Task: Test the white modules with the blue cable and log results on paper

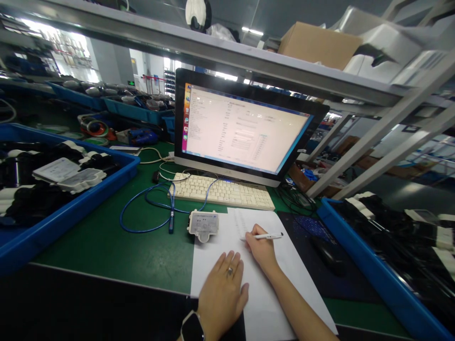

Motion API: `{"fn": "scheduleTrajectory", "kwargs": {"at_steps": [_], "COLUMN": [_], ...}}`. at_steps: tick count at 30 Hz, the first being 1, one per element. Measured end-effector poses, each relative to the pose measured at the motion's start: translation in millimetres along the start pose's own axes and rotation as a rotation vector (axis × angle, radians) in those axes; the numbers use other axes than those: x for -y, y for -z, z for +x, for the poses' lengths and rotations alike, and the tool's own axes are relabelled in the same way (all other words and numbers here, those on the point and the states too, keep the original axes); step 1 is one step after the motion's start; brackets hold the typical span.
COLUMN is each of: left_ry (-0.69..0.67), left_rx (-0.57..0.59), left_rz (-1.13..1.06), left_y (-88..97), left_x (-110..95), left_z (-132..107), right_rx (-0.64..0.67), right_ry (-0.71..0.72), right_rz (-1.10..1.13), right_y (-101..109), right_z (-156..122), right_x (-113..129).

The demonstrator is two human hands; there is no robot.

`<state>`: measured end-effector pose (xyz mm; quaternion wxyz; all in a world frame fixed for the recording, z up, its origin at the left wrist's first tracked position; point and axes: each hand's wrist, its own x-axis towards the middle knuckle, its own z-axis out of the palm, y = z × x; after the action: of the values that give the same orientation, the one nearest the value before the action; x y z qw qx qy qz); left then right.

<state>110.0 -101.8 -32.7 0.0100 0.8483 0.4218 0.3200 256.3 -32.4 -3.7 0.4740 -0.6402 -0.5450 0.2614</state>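
Observation:
A large white sheet of paper [284,279] lies on the green table and carries faint handwriting near its top. My right hand [260,246] grips a white pen [270,236], its tip touching the paper just below the writing. Flat on the sheet's left part rests my left hand [223,286], fingers extended, with a ring on one finger and a watch at the wrist. Beyond the left hand, a small white plastic module [204,224] with a printed label overlaps the paper's upper left corner.
A keyboard [222,190] and a lit monitor [245,128] stand behind the paper. Blue cable [142,230] loops at left. Blue bins [133,163] of black and white parts flank both sides. A mouse [327,255] sits on a dark mat at right. A shelf [227,52] crosses overhead.

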Motion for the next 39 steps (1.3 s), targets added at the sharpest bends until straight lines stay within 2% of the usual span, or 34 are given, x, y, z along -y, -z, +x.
{"fn": "scheduleTrajectory", "kwargs": {"at_steps": [17, 25, 29, 31, 33, 35, 37, 39], "left_ry": [0.006, -0.004, -0.014, -0.044, -0.111, -0.219, -0.327, -0.36], "left_rx": [0.012, -0.004, -0.027, -0.071, -0.189, -0.363, -0.466, -0.544], "left_rz": [0.002, 0.003, 0.03, 0.065, 0.108, 0.156, 0.223, 0.283], "left_y": [2.3, 2.2, 3.4, -3.7, -19.8, -43.5, -68.8, -88.8], "left_x": [-0.7, -0.1, 0.1, 3.1, 10.0, 20.9, 33.1, 42.6], "left_z": [-0.4, -0.7, 0.1, -0.3, -1.2, -1.5, -0.9, 0.0], "right_rx": [-0.017, -0.049, -0.084, -0.11, -0.111, -0.048, 0.049, 0.093], "right_ry": [-0.021, 0.075, -0.003, -0.099, -0.165, -0.191, -0.208, -0.211], "right_rz": [-0.024, -0.066, 0.046, 0.161, 0.262, 0.332, 0.367, 0.382], "right_y": [0.7, 0.4, 1.3, 2.8, 4.8, 7.2, 9.2, 10.4], "right_z": [0.7, 1.3, 2.1, 4.0, 7.2, 11.2, 14.5, 16.1], "right_x": [-4.7, -1.9, -0.7, -0.6, -1.3, -2.8, -5.0, -7.7]}}
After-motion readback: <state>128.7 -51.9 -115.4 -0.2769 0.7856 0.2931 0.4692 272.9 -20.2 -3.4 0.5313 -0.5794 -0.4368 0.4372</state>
